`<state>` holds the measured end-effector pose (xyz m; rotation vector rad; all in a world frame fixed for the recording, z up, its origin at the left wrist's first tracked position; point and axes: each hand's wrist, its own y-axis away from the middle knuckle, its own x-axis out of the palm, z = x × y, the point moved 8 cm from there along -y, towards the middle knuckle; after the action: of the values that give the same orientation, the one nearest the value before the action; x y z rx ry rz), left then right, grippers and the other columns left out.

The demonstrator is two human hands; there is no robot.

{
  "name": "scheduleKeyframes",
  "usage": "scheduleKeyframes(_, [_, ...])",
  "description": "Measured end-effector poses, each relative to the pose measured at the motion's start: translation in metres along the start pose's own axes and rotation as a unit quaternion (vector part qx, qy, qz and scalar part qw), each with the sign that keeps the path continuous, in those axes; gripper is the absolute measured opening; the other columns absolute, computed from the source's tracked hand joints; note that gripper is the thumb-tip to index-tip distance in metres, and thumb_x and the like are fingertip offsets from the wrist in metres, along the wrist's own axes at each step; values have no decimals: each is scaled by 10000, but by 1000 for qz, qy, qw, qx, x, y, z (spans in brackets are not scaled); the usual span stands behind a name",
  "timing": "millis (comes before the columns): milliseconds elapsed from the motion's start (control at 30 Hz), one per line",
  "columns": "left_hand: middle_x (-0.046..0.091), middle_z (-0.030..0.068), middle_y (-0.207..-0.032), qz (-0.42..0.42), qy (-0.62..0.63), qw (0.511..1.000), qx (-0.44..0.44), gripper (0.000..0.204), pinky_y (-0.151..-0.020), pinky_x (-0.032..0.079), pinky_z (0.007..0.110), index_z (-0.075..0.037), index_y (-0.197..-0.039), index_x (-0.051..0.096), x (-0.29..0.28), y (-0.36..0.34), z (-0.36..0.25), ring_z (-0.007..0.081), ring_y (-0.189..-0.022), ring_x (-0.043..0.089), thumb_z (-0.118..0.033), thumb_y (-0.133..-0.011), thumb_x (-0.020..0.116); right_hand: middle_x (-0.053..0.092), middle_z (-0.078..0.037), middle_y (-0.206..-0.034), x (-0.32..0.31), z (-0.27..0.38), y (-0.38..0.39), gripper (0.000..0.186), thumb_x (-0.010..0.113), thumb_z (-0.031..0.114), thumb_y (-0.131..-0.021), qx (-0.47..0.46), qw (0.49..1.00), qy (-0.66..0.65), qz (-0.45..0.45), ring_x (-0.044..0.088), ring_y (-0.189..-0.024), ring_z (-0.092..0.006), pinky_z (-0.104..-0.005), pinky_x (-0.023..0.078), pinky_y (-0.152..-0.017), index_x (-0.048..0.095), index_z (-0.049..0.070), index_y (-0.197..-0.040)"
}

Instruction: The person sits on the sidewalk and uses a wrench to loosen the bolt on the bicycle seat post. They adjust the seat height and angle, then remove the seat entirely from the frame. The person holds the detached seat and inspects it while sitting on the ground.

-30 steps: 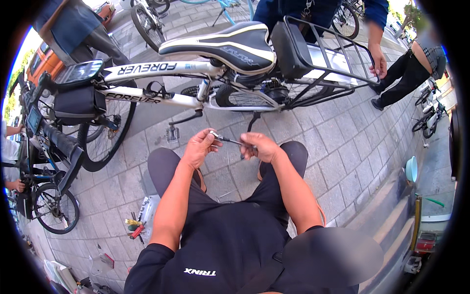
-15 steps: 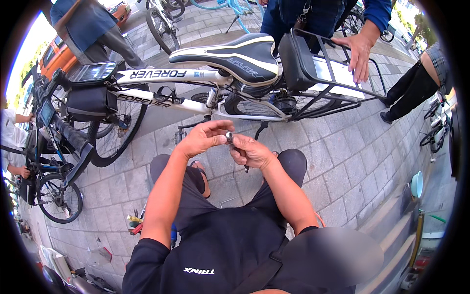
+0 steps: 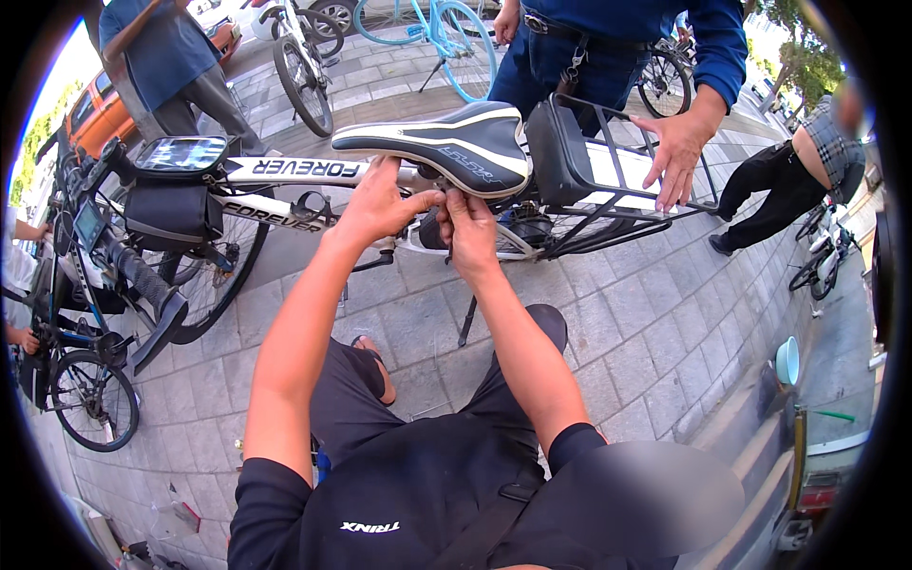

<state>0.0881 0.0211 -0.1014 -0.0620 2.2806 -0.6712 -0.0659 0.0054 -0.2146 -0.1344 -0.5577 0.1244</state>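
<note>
Both of my hands are raised to the white bicycle, just under its black-and-cream saddle. My left hand has its curved fingers up against the frame near the seat post, its thumb reaching toward the right. My right hand is pinched together beside that thumb, below the saddle's nose; whatever small item is between the fingers is mostly hidden. Behind the saddle are a black padded bag and a black rear rack. A black bag hangs at the front of the frame.
A person in blue stands behind the bicycle, one hand on the rack. Others stand upper left and right. Parked bicycles include a dark one and a light-blue one. A blue basin is beside steps on the right.
My hands have moved up from above my knees to beneath the saddle, carrying the small metal item out of clear view. The person in blue's hand has moved onto the rack's top.
</note>
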Motion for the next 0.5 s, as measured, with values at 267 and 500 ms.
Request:
scheduleKeyframes(267, [667,268,-1334,168,-114,979,21,835,-1078,461,489,-17,-1326,660,12,-30,1,449,-1287,584,-758,-963,533,628,11,-787,-10,6,-15,261,665,339,-1074,-41,995,91,11,504,-595,-45,-208,380,-493,719,84,-1094])
scheduleKeyframes(500, [762,204,-962,66,-136,987,48,772,-881,546,511,-39,-1081,756,9,-23,6,426,-1011,705,-768,-949,540,634,11,-804,-6,8,-12,186,674,268,-1073,-32,994,106,-8,514,-607,-48,-214,395,-503,714,86,-1073])
